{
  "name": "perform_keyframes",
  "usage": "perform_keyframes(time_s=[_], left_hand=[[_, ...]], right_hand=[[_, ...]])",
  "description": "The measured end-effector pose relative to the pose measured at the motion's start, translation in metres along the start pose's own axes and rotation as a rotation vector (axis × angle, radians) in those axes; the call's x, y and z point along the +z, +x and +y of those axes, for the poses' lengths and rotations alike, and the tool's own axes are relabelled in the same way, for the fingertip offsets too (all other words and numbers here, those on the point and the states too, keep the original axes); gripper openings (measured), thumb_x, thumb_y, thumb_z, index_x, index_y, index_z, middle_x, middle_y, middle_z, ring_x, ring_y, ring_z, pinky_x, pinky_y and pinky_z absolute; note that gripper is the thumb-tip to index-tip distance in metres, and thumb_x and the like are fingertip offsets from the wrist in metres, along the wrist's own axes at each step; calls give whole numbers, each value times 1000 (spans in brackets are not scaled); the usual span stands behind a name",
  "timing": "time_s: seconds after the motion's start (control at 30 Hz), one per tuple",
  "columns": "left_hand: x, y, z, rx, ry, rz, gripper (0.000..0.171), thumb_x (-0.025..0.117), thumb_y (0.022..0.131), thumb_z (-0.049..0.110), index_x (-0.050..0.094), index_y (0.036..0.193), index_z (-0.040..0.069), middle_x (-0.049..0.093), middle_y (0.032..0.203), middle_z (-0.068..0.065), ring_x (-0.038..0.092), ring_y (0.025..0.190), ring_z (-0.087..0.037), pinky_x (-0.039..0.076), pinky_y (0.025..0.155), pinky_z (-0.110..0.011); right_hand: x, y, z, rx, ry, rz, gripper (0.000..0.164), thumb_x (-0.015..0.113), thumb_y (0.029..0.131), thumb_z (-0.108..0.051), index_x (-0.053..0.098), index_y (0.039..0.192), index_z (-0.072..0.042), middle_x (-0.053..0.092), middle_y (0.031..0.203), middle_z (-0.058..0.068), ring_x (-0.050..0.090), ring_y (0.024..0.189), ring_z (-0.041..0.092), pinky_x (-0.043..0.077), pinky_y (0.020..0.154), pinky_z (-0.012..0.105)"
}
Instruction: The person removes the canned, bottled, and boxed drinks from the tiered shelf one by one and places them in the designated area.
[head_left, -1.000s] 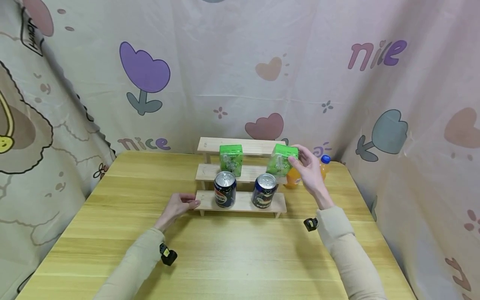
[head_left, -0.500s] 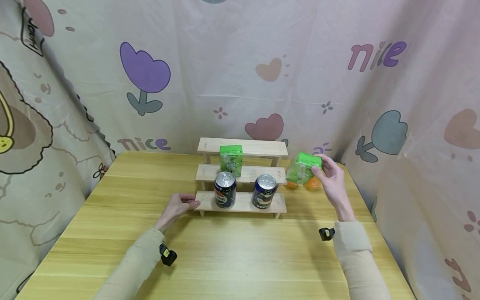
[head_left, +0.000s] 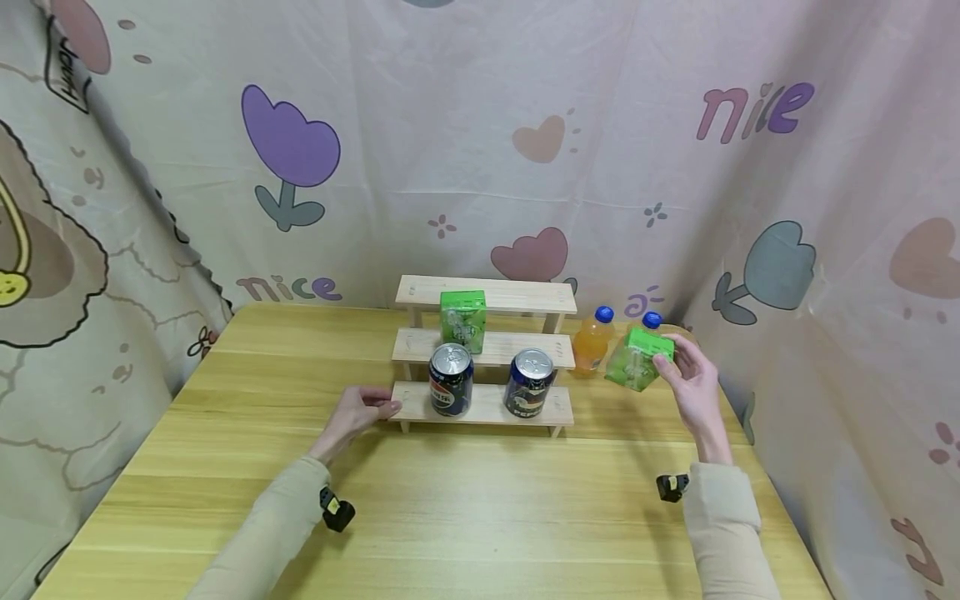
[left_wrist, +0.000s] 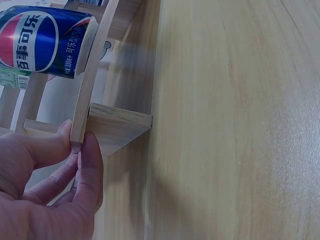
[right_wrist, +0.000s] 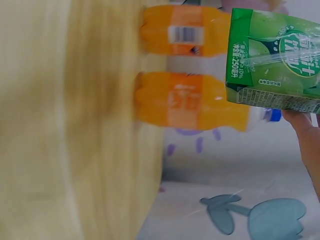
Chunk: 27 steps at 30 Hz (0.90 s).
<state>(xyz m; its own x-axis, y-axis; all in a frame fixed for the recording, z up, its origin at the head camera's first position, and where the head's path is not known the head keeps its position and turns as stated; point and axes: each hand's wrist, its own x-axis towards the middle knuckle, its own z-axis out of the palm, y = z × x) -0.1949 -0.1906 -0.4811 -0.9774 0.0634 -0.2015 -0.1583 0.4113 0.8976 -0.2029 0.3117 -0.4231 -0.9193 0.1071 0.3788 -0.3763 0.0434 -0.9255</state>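
Note:
My left hand [head_left: 363,410] pinches the left end of the bottom step of a wooden three-step display rack [head_left: 487,340]; the left wrist view has thumb above the board and fingers beneath. To the rack's right, my right hand [head_left: 692,385] grips a green juice carton [head_left: 639,360], tilted and raised above the table. Behind it stand two orange soda bottles with blue caps; the left bottle [head_left: 592,340] shows well, the other is mostly covered. A second green juice carton [head_left: 462,320] stands on the middle step. On the bottom step are a left Pepsi can [head_left: 451,380] and a right Pepsi can [head_left: 529,383].
The wooden table [head_left: 450,508] runs back to a patterned cloth curtain [head_left: 420,150], which also hangs along both sides. A small black camera [head_left: 337,510] sits at the left wrist and another black camera [head_left: 672,487] at the right.
My right hand has carried the green juice carton off the right of the middle step, rightward and lower, in front of the orange soda bottles. The left hand stays on the rack.

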Motion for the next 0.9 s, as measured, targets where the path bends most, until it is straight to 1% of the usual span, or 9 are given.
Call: perform_keyframes(time_s=[0.13, 0.37, 0.5, 0.67, 0.77, 0.9], left_hand=[[0, 0, 0, -9, -2, 0, 39, 73, 92, 12, 63, 120, -13, 70, 114, -29, 68, 91, -19, 59, 89, -39], [-1, -1, 2, -13, 5, -5, 42, 73, 92, 14, 62, 121, -13, 69, 116, -30, 68, 93, -20, 59, 88, -39], [0, -1, 2, -24, -5, -4, 41, 73, 91, 14, 63, 121, -12, 70, 115, -29, 68, 92, -19, 59, 89, -39], [0, 0, 2, -31, -13, -2, 41, 73, 92, 14, 63, 122, -11, 70, 116, -28, 68, 92, -18, 58, 89, -38], [0, 0, 1, -27, -10, -2, 41, 72, 92, 13, 62, 122, -12, 69, 116, -28, 67, 92, -18, 58, 90, -38], [0, 0, 1, -35, -12, 4, 40, 73, 91, 14, 63, 122, -11, 70, 116, -28, 67, 92, -19, 58, 90, -37]], right_hand=[[-6, -4, 9, 30, -26, 15, 34, 59, 97, 4, 52, 130, 11, 66, 116, -13, 60, 109, -1, 50, 91, 8], [-16, -8, 27, 111, -64, 58, 31, 61, 98, -1, 56, 128, 4, 66, 111, -17, 61, 105, -3, 50, 89, 6], [-22, -9, 37, 143, -81, 60, 34, 62, 97, -1, 54, 129, 8, 66, 109, -18, 61, 102, -4, 51, 86, 7], [-29, -9, 45, 180, -100, 40, 36, 63, 97, -4, 52, 130, 8, 65, 109, -18, 61, 101, -5, 51, 85, 7], [-33, -8, 48, 192, -104, 11, 38, 63, 98, -6, 51, 132, 7, 65, 110, -20, 61, 101, -6, 51, 85, 6], [-37, -5, 51, 201, -126, -33, 43, 63, 98, -8, 48, 135, 10, 63, 113, -21, 60, 103, -8, 50, 87, 6]])
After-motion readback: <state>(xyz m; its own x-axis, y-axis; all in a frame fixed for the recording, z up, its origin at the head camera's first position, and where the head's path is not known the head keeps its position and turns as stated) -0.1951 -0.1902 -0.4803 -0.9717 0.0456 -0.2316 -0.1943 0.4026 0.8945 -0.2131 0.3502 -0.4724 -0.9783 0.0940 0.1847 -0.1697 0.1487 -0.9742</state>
